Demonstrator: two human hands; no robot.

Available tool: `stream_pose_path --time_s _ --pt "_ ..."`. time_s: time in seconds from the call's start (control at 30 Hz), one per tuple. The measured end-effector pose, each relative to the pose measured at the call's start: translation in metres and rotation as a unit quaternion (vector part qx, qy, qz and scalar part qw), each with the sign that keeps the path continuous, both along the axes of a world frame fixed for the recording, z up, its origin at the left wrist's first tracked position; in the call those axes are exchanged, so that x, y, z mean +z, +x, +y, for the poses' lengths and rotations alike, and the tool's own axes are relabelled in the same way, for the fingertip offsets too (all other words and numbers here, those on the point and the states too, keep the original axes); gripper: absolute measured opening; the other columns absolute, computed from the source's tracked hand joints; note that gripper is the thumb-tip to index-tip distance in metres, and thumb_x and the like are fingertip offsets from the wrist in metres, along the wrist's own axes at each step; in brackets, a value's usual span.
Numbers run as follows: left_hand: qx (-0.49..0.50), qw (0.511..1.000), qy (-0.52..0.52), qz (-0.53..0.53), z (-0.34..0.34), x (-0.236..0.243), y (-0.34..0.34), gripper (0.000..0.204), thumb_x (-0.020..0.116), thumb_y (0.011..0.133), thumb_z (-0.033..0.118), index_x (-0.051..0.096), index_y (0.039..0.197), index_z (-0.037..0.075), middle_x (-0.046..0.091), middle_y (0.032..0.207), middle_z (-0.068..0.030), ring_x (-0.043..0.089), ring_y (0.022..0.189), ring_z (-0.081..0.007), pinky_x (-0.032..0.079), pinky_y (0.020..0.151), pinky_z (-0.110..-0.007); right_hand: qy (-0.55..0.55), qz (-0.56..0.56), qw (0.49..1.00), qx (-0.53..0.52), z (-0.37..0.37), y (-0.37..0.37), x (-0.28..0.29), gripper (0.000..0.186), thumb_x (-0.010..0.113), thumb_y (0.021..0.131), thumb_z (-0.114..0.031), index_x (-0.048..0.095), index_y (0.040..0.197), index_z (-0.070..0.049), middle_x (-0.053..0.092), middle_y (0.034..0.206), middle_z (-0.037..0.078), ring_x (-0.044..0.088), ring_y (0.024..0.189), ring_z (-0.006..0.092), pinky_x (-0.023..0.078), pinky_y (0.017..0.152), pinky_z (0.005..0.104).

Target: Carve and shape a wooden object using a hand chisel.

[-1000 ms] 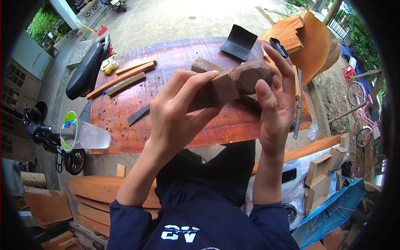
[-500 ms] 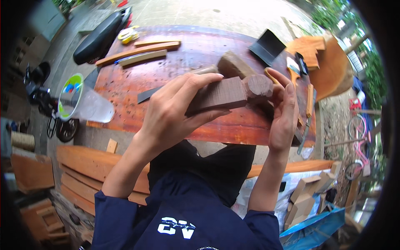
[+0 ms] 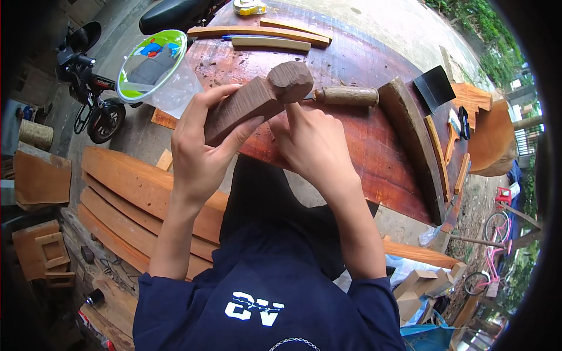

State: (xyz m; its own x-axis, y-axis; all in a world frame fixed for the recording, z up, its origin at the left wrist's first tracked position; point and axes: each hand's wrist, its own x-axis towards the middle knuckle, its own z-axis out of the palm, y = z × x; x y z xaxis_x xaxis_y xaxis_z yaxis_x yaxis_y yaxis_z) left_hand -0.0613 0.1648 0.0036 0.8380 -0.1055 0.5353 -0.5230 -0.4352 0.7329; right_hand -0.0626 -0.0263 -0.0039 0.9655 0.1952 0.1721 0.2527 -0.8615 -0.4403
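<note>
Over the bench's near edge: carved block point(image 3: 237, 114), dark brown wood, square-sided body with a faceted, rounded knob point(image 3: 291, 81) at its far end; held tilted, knob up and toward the right.
Left hand point(image 3: 199, 137): fingers grasping the block's body, thumb on the near side, the others around the far side.
Right hand point(image 3: 319, 137): below the knob, index finger raised to its underside, the other fingers curled; whether they grip the wood cannot be told.
Bench point(image 3: 366, 175): reddish-brown, glossy, strewn with dark chips.
Hand tool: round wooden handle point(image 3: 350, 96), lying beyond the right hand, its other end partly hidden.
Bench, right side: long dark timber point(image 3: 413, 140), bent black sheet point(image 3: 434, 88), brush point(image 3: 452, 137) with orange handle.
Bench, far left: wooden strips point(image 3: 271, 44), blue pen point(image 3: 234, 38), yellow-and-white tape measure point(image 3: 250, 7).
Beside bench, left: clear bucket point(image 3: 180, 88), green rim.
</note>
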Motion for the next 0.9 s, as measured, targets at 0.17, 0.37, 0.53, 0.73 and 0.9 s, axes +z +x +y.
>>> stream_pose_path --time_s 0.17,0.37,0.53,0.73,0.9 --pt "-0.023 1.0 0.002 0.008 0.0 -0.006 0.001 0.044 0.086 0.084 0.018 0.066 0.122 0.007 0.072 0.109 -0.0109 0.07 0.101 -0.0259 0.055 0.088 -0.037 -0.101 -0.131 0.978 -0.128 -0.033 -0.005 0.013 0.051 0.067 0.097 -0.03 0.058 0.141 -0.007 0.07 0.087 0.018 0.07 0.077 0.0337 0.055 0.07 0.0458" --pt "-0.117 0.989 0.095 0.01 0.003 -0.005 0.01 0.045 0.086 0.083 0.018 0.068 0.122 0.006 0.071 0.109 -0.0097 0.065 0.1 -0.0245 0.052 0.089 -0.037 -0.223 -0.147 0.962 -0.063 -0.096 -0.047 0.023 0.038 0.073 0.09 -0.016 0.056 0.123 -0.007 0.056 0.113 0.013 0.055 0.11 0.033 0.042 0.097 0.0442" --pt "-0.191 0.965 0.177 -0.034 -0.01 -0.004 0.022 0.042 0.085 0.08 0.023 0.071 0.117 0.008 0.073 0.105 -0.0079 0.064 0.102 -0.0287 0.049 0.094 -0.04 -0.139 -0.018 0.986 -0.09 -0.125 -0.104 0.054 0.032 0.072 0.09 -0.015 0.06 0.117 -0.001 0.067 0.104 0.018 0.065 0.094 0.0365 0.05 0.086 0.0447" --pt "-0.264 0.936 0.222 -0.074 -0.036 -0.012 0.052 0.053 0.088 0.073 0.02 0.072 0.123 0.012 0.071 0.116 -0.0059 0.059 0.116 -0.027 0.044 0.106 -0.041 -0.125 0.013 0.979 -0.159 -0.151 -0.15 0.099 0.032 0.075 0.092 -0.012 0.064 0.12 0.0 0.07 0.107 0.018 0.07 0.094 0.0347 0.053 0.084 0.0408" --pt "-0.36 0.903 0.205 -0.112 -0.055 0.004 0.074 0.034 0.072 0.086 0.021 0.072 0.118 0.009 0.069 0.114 -0.0098 0.06 0.117 -0.0285 0.043 0.107 -0.041 -0.125 -0.046 0.983 -0.124 -0.146 -0.178 0.125 0.047 0.079 0.079 0.001 0.065 0.125 0.0 0.07 0.105 0.017 0.069 0.09 0.0301 0.054 0.08 0.0379"
